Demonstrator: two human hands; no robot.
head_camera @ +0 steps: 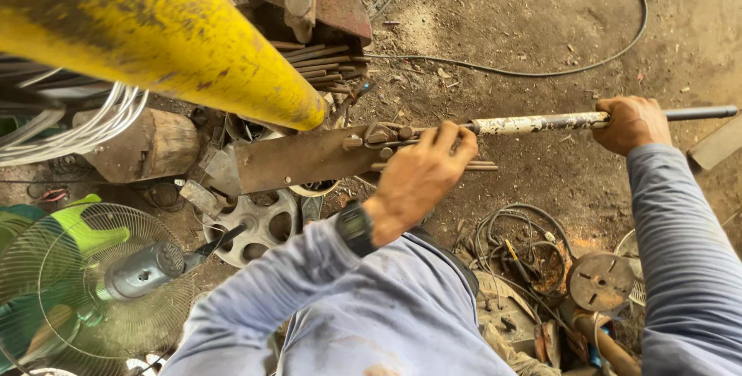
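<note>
The bender plate (301, 158) lies low at left, 2 thin rods (433, 166) fed into it. The left hand (421, 175) is curled shut on the rods; best kept pressing them flat. The right hand (630, 123) is fisted round the lever (541, 122); a steady pull suits.

fan (93, 283) left of wheel hub (259, 225), cable coil (525, 248) right

Metal workshop, dirt-floored. Evidence: rusty lever-operated bar cutter (309, 156) with long handle (541, 122); cut steel rods (321, 63); black cable (541, 73) across soil; scrap wheel hub (259, 225); grinder disc (600, 282); tangled wires (514, 248); floor fan (93, 291).
</note>
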